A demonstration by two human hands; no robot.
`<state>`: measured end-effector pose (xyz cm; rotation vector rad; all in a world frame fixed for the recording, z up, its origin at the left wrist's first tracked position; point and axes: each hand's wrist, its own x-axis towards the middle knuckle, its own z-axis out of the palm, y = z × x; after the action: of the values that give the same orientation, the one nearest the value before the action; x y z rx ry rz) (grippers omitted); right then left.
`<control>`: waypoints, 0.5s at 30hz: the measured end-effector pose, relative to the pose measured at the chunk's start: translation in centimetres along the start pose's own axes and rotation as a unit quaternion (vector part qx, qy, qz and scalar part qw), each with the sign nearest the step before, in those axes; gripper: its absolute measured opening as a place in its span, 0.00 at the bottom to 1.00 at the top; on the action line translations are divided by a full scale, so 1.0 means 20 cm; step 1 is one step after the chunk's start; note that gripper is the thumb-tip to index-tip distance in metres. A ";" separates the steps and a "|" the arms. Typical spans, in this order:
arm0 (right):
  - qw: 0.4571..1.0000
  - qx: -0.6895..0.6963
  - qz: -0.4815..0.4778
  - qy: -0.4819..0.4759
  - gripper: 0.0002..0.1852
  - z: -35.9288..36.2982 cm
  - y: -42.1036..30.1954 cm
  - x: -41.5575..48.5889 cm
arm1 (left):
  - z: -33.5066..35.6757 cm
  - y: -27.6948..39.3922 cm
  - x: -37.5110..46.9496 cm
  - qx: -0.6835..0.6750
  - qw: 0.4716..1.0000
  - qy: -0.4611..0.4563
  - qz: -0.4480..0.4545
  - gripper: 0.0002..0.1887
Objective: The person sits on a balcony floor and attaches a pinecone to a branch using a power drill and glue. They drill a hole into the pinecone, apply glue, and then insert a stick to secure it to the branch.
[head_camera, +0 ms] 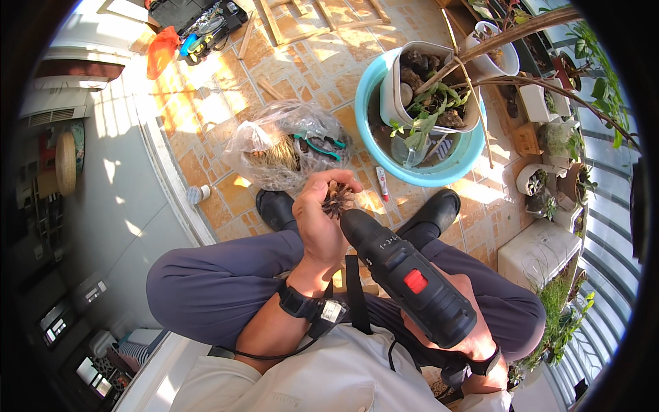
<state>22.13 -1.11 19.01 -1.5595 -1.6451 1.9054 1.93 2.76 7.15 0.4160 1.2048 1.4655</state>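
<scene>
A brown pine cone (337, 200) is held in my left hand (320, 216), fingers curled around its far side. My right hand (455, 304) grips a black cordless drill (396, 262) with a red switch on top. The drill's nose points at the cone and overlaps its near edge in view; the bit cannot be seen. Just beyond my left hand lies a clear plastic bag (304, 116) holding dry, straw-like material (280, 152). Green-handled pliers or snips (322, 147) rest on the bag.
A turquoise basin (368, 139) holds a white planter (391, 103) with branches reaching right. A small tube (382, 184) lies between my shoes. Wooden frames (329, 23), an open tool case (198, 18) and an orange bag (163, 51) lie farther off. Potted plants (535, 180) line the right.
</scene>
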 end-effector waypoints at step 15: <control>1.000 0.024 0.001 0.005 0.20 0.00 -0.01 0.00 | 0.00 0.00 0.00 0.058 0.998 -0.017 0.006 0.22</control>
<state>21.98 -0.97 19.19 -1.5499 -1.5835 1.9204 1.80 2.80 7.18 0.5260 1.2667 1.3982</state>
